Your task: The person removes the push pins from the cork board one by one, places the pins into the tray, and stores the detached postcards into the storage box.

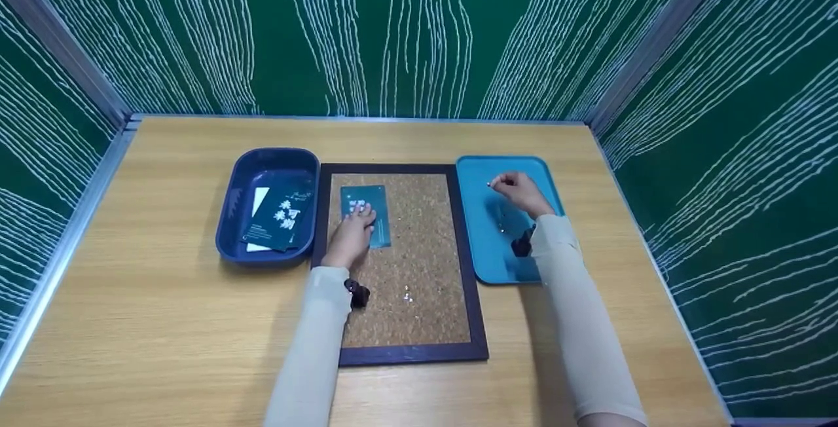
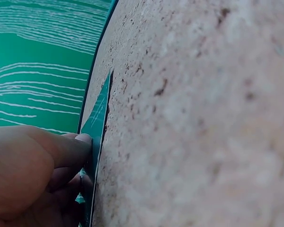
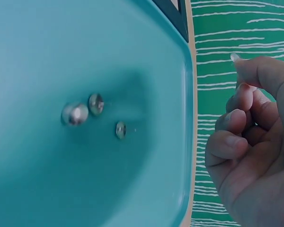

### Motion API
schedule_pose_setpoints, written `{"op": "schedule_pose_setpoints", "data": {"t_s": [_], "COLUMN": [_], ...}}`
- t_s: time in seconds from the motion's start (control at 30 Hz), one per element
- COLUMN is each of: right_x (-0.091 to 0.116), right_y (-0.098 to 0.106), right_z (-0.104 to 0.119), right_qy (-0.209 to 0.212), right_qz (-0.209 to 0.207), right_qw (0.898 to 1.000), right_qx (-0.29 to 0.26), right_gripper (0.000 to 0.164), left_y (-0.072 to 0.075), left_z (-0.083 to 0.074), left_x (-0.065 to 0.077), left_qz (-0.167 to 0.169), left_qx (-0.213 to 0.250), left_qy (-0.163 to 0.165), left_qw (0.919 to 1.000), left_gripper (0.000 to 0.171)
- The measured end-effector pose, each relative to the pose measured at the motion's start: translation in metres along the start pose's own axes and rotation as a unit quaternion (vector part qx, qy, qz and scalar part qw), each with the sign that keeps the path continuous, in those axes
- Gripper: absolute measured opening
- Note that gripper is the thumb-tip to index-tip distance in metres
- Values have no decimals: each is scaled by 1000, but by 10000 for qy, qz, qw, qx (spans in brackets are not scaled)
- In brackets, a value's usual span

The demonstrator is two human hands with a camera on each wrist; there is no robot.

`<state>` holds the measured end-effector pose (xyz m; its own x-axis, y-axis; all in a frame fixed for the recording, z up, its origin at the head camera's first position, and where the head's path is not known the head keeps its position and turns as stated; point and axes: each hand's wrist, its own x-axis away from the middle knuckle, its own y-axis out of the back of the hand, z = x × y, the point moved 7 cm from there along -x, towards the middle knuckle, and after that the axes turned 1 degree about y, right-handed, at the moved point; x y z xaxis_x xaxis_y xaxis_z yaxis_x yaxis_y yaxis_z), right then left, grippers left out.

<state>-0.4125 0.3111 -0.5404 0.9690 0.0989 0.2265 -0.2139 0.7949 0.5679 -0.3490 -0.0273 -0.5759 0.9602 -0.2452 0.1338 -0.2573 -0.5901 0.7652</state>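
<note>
My left hand (image 1: 353,234) rests on a dark green printed card (image 1: 381,227) that lies on the upper left of a framed cork board (image 1: 425,250). In the left wrist view the thumb touches the card near its edge, and the card lies close against the cork. Over the blue tray (image 1: 484,257), my right hand (image 1: 520,192) has thumb and forefinger together, pinching a tiny shiny thumbtack at the fingertips, mostly hidden by them. Below that hand, silver thumbtacks (image 3: 96,104) lie loose in the tray.
Left of the board stands a dark blue bin (image 1: 226,230) holding more green cards (image 1: 278,221) and a white one (image 1: 259,201). Small shiny pieces (image 1: 407,295) are on the lower cork. Green panels with white lines enclose the wooden table (image 1: 163,322).
</note>
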Motion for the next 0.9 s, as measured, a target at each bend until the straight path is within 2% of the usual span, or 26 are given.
{"op": "schedule_pose_setpoints", "data": {"t_s": [0.23,0.53,0.9], "right_x": [5,10,14], "right_y": [6,13,17], "right_z": [-4,-13,-24], "right_qy": [-54,-147,-326], "right_qz": [-28,-43,30], "right_qw": [9999,9998,9994], "right_qx": [-89,-102,-81], "right_gripper": [37,36,38], "left_y": [2,0,0], "left_z": [-3,-2,-1], "left_x": [-1,-1,1], "left_qz": [-149,10,-7], "left_qx": [-216,-77,-14], "left_qy": [-155,-36,-55], "left_qw": [9995,10000,10000], "left_gripper": [41,42,43]}}
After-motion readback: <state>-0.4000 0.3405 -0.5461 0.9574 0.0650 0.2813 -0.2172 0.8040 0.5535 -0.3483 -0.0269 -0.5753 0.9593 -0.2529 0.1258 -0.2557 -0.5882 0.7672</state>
